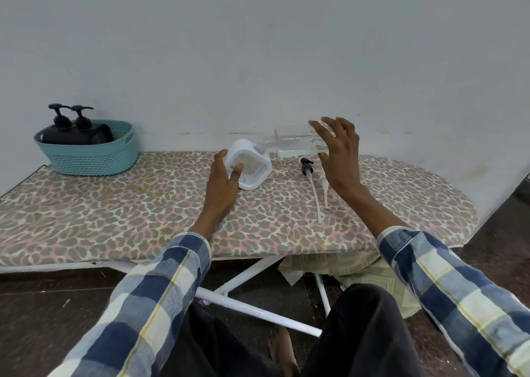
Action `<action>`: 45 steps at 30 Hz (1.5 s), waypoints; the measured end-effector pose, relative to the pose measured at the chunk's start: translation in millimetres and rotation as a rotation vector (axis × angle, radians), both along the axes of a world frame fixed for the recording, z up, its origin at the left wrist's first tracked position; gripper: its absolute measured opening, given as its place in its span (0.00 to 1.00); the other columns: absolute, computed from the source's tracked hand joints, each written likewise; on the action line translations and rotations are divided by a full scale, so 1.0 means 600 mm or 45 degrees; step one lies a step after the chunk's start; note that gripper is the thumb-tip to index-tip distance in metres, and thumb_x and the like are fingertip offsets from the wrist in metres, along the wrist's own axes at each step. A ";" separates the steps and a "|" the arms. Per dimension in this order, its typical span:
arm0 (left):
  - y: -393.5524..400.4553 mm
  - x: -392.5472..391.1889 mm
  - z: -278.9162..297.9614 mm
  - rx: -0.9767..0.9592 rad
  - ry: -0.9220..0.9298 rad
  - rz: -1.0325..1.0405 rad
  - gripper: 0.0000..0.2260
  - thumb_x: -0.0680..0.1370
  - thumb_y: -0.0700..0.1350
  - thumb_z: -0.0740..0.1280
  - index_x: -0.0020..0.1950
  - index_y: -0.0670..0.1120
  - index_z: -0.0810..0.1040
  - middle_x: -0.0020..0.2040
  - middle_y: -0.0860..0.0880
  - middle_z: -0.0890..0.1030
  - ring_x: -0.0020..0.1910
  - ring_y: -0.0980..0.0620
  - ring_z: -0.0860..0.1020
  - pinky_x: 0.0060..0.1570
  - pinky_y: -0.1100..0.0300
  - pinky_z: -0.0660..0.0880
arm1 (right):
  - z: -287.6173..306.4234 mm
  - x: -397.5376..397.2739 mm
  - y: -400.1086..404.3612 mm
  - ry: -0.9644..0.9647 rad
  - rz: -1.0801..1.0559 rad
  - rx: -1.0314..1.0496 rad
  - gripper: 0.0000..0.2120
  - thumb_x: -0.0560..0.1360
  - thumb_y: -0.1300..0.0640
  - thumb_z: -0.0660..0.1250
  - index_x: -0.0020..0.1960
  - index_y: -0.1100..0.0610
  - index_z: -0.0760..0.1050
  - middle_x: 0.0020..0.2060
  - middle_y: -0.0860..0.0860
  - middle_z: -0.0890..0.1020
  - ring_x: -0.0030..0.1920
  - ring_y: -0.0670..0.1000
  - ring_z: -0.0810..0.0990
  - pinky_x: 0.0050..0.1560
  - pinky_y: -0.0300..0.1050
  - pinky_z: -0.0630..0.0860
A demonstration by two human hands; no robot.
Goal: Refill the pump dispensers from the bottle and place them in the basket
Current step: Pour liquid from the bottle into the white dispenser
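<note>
Pouring from the clear bottle, held almost level with its neck just over the opening of the white dispenser, near the middle of the ironing board. Holding that bottle near its base with the right hand, thumb below and fingertips curled over the top, the other fingers spread and lifted. Steadying the dispenser with the left hand, fingers wrapped round its left side and thumb pressed on its clear front, body tipped toward the bottle.

To do this step well, by judgement only: keep the bottle's mouth right above the dispenser's opening, not beside it; raise the base slowly, since only a shallow layer of clear liquid shows along the lower wall; hold the dispenser firm and tilted so the stream lands inside; watch the level through the clear front and stop short of the top, leaving room for the pump tube. Whether liquid is running at the neck cannot be told.

Lying loose just right of the dispenser, a black pump head with its long tube, ready to screw back on. Farther left, at the board's end, a teal basket holding two dark dispensers with pumps fitted
</note>
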State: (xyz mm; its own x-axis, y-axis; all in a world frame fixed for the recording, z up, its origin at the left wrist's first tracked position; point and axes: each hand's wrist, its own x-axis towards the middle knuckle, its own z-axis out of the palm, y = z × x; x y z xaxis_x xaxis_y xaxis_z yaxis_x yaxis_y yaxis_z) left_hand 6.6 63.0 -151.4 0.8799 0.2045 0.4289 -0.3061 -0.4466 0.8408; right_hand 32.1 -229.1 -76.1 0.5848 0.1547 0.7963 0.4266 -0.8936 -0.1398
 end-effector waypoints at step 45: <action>-0.004 -0.003 0.004 0.027 -0.006 0.022 0.22 0.87 0.50 0.65 0.80 0.48 0.63 0.73 0.44 0.73 0.67 0.43 0.75 0.67 0.42 0.77 | 0.000 0.000 -0.001 -0.005 -0.016 -0.016 0.42 0.69 0.74 0.73 0.78 0.47 0.70 0.75 0.51 0.72 0.78 0.58 0.64 0.71 0.56 0.67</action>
State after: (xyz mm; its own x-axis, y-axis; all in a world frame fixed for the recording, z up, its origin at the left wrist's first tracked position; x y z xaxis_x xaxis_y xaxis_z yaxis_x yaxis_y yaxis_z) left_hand 4.9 60.9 -149.0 0.8742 0.2107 0.4375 -0.3020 -0.4696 0.8296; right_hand 32.3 -229.5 -75.8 0.5838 0.1572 0.7965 0.4159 -0.9005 -0.1272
